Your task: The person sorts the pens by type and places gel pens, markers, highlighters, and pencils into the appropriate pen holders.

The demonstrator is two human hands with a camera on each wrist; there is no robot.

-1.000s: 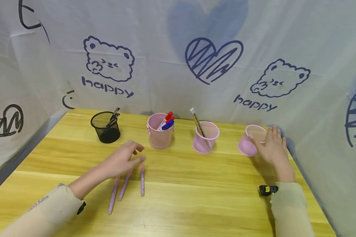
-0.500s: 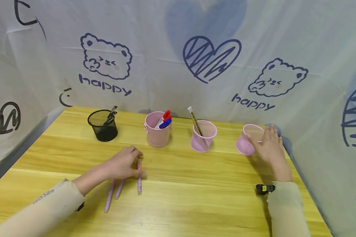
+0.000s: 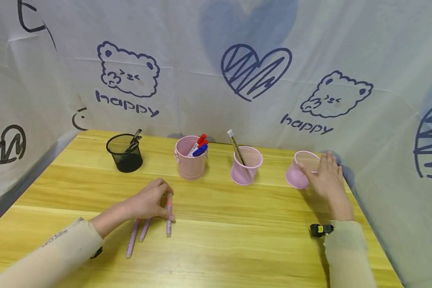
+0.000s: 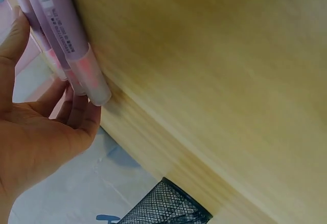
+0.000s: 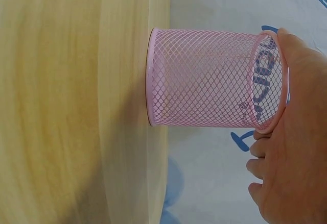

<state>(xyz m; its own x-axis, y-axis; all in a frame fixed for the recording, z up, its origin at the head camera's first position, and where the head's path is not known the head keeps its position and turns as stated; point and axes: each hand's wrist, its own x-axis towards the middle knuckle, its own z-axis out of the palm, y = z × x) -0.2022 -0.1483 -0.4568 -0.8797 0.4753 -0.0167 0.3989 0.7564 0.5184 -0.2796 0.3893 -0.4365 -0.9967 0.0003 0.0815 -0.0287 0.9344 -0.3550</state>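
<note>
Three purple-barrelled markers with clear caps over pink ends lie on the wooden table. My left hand (image 3: 149, 202) pinches the rightmost marker (image 3: 169, 228), thumb on its near side and fingertips at its capped end. The other two, the left marker (image 3: 132, 240) and the middle marker (image 3: 145, 231), lie partly beneath that hand. In the left wrist view, the nearest marker (image 4: 64, 25) shows a barcode. My right hand (image 3: 329, 180) rests at the rim of a pink mesh pen cup (image 3: 297, 176), fingers extended past it; the right wrist view shows this cup (image 5: 204, 78) holding nothing.
Along the back of the table (image 3: 237, 240) stand a black mesh cup (image 3: 129, 162) with dark pens, a pink bucket (image 3: 191, 168) with red and blue markers, and a pink mesh cup (image 3: 243, 176) with pencils. A printed cloth (image 3: 194, 100) hangs behind.
My left hand has come down toward the rightmost marker, and its thumb and fingers have closed on it. The right hand stays at the cup's rim.
</note>
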